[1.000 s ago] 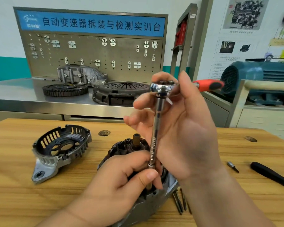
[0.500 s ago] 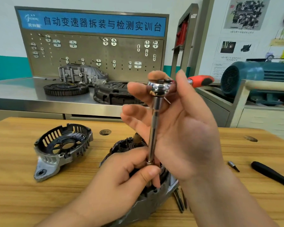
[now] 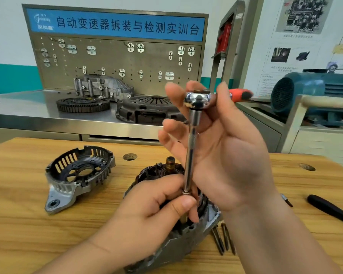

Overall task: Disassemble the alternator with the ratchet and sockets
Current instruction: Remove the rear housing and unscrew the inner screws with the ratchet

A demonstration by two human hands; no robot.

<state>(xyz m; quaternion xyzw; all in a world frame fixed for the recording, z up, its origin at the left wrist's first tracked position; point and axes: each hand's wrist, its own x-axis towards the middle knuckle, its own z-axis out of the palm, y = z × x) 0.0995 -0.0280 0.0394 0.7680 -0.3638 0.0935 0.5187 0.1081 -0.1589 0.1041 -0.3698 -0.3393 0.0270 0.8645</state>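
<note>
Alternator body: grey cast housing near the front edge of the table, tilted, open end facing up and away from the camera.
Inside the housing: dark copper windings ring the inner wall; a brass-tipped shaft stands up from the middle.
Removed end cover: a slotted bowl-shaped casting, open side up, well to the left of the alternator; its mounting ear points toward the camera.
Ratchet: chrome head held high above the alternator, red handle pointing right behind the thumb.
Extension bar: runs almost straight down from the ratchet head into the alternator; its lower tip is hidden by fingers.
Right hand: palm toward the camera, thumb and fingertips clasping the ratchet head.
Left hand: rests on the housing, thumb and forefinger pinching the bottom end of the extension bar.
Long bolts: lie side by side just right of the housing.
Loose tools: a small bit and a black-handled tool at the right.
Surface: a wooden table with round holes.
Steel bench: behind the table, carrying a toothed ring gear, a clutch cover and a grey gearbox casting.
Room: pegboard with hooks under a blue sign; a teal motor at the right; posters on the white wall.
</note>
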